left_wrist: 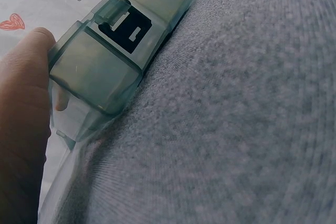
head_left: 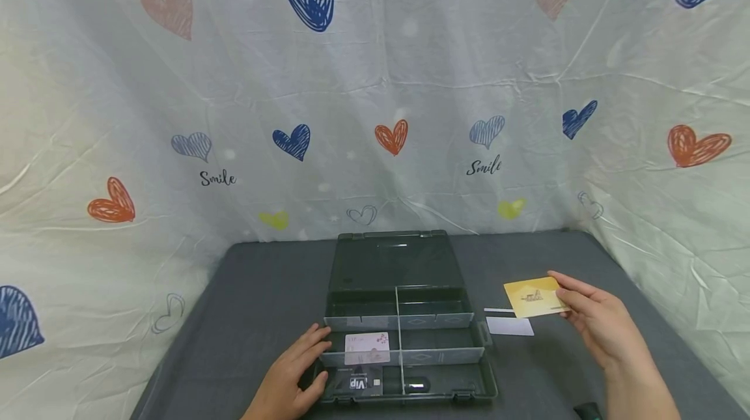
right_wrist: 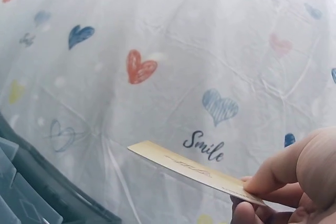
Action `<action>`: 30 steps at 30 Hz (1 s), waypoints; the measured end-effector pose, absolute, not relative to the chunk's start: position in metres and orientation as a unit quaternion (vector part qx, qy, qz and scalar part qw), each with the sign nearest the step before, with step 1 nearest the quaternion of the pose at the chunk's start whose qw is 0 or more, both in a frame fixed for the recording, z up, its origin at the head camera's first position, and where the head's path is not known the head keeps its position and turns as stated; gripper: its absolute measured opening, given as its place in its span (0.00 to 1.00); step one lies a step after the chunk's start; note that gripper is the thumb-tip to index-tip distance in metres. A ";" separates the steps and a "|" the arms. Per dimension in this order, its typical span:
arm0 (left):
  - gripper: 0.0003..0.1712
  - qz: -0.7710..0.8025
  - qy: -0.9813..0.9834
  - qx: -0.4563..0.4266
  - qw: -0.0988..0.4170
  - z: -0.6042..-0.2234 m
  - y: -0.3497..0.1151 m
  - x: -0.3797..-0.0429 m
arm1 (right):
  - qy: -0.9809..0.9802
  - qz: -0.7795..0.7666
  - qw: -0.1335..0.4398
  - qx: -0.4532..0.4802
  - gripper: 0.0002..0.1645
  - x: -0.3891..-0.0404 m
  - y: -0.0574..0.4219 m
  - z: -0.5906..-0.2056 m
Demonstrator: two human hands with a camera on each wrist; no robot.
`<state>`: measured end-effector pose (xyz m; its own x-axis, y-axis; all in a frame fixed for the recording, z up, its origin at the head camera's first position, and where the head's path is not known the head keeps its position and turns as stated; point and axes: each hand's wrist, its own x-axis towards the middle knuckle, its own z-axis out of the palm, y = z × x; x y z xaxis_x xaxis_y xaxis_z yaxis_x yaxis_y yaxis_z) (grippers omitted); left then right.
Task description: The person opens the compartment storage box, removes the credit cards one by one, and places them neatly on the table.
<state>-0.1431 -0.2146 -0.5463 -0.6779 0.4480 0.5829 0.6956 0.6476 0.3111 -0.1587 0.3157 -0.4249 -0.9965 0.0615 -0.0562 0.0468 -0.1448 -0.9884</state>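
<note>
Nearest, at the lower right, a small dark object [head_left: 588,411] is partly cut off by the frame's edge; what it is cannot be told. The left hand [head_left: 291,374] rests on the left side of a translucent dark-green box [head_left: 491,386], its fingers apart and fairly straight, touching the rim, with the thumb by the near corner. A dark latch [left_wrist: 128,27] shows on the box's front wall.

In the front row, a dark card marked "Vip" [head_left: 359,382] lies in the left compartment and a small dark item [head_left: 417,385] in the right one. Behind a clear divider [head_left: 442,356], a pale pink card [head_left: 366,342] sits in the middle row's left compartment.

To the right of the box, the right hand [head_left: 600,319] holds a yellow card [head_left: 532,297] above the counter [head_left: 269,316], its fingers pinching the card's right end between thumb and fingertips. The card is well clear of the box. Beneath and just beyond it, a white card [head_left: 510,326] lies on the counter, partly hidden.

Farther back, the lid [head_left: 398,260] stands open behind the compartments. Beyond the counter hangs a white curtain [head_left: 375,49] printed with coloured hearts and "Smile".
</note>
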 end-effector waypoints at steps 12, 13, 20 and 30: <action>0.30 -0.254 -0.869 -0.341 0.254 -0.545 -0.215 -0.143 | -0.631 0.769 0.031 -0.100 0.16 -0.165 0.339 -0.438; 0.30 -0.255 -0.870 -0.340 0.253 -0.545 -0.215 -0.143 | -0.628 0.771 0.032 -0.104 0.17 -0.165 0.341 -0.438; 0.29 -0.263 -0.866 -0.344 0.251 -0.545 -0.214 -0.144 | -0.618 0.768 0.035 -0.166 0.20 -0.171 0.350 -0.444; 0.29 -0.259 -0.870 -0.337 0.249 -0.546 -0.215 -0.144 | -0.627 0.719 0.070 -0.291 0.16 -0.184 0.359 -0.460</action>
<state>-0.1440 -0.2153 -0.5460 -0.6489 0.4576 0.6079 0.7157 0.6384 0.2833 -0.1838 0.3586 -0.4603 -0.8205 0.4660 -0.3312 0.2640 -0.2049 -0.9425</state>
